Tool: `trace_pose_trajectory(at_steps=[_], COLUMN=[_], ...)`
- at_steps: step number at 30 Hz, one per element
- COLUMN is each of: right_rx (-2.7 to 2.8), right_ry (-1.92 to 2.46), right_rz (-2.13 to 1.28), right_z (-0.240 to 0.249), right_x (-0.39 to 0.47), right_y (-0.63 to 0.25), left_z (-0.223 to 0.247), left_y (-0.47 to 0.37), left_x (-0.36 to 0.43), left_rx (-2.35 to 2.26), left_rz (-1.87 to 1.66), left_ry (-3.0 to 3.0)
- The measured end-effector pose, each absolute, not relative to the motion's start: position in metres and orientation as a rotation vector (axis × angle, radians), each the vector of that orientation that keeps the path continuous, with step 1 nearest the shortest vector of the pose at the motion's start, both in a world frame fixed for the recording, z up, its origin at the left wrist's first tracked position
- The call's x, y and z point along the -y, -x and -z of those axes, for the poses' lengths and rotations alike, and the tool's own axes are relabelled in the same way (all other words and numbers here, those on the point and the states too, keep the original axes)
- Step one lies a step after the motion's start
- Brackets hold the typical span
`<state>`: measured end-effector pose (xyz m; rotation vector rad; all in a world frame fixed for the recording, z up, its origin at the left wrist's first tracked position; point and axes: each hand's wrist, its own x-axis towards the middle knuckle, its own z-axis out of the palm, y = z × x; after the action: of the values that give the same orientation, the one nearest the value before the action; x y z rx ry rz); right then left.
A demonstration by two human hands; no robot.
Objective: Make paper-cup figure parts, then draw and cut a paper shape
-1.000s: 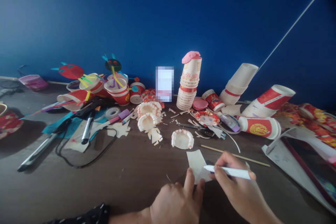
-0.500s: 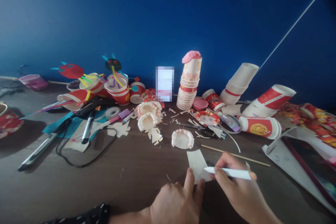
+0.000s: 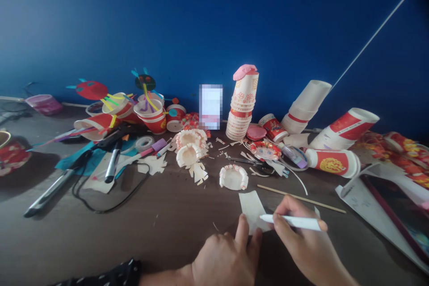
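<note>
A small cream paper piece (image 3: 252, 208) lies flat on the dark table at lower centre. The fingertips of my left hand (image 3: 229, 254) press on its near edge, with index finger and thumb apart. A white pen (image 3: 301, 222) is pinched in my right hand (image 3: 298, 232), its tip at the paper's right part. Just beyond the paper sits a shallow white cup base with curled edges (image 3: 233, 177). Any mark under the pen tip is too faint to make out.
A thin wooden stick (image 3: 301, 199) lies beyond my right hand. Stacked paper cups (image 3: 239, 116) stand at the back. Scissors (image 3: 246, 161) and scraps lie mid-table. To the left are cup crafts (image 3: 149, 111), tape (image 3: 144, 144) and a black cord (image 3: 110, 210); a tablet (image 3: 398, 210) is at right.
The pen tip has shifted very slightly left on the paper. My left hand stays in place on the paper.
</note>
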<state>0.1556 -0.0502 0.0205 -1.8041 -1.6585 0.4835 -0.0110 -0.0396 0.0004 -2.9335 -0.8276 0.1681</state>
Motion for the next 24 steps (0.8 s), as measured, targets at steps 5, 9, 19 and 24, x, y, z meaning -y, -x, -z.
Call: trace_pose_trajectory(at_steps=[5, 9, 19, 24], right_rx=[1.647, 1.621, 1.702, 1.689], right_ry=[1.781, 1.762, 1.766, 1.763], right_rz=[-0.465, -0.432, -0.485, -0.503], right_z=[-0.0206, -0.0221, -0.0202, -0.0194], right_x=[0.0508, 0.0522, 0.0523, 0.0529], right_y=[-0.1533, -0.1499, -0.1525, -0.1504], left_z=[-0.001, -0.0009, -0.0006, -0.0019], left_y=[0.011, 0.0108, 0.0106, 0.0095], left_x=[0.0388, 0.0388, 0.0392, 0.0401], left_rx=[0.81, 0.789, 0.806, 0.804], left_rz=[-0.142, -0.123, -0.154, -0.166], left_ry=[2.938, 2.939, 2.916, 2.917])
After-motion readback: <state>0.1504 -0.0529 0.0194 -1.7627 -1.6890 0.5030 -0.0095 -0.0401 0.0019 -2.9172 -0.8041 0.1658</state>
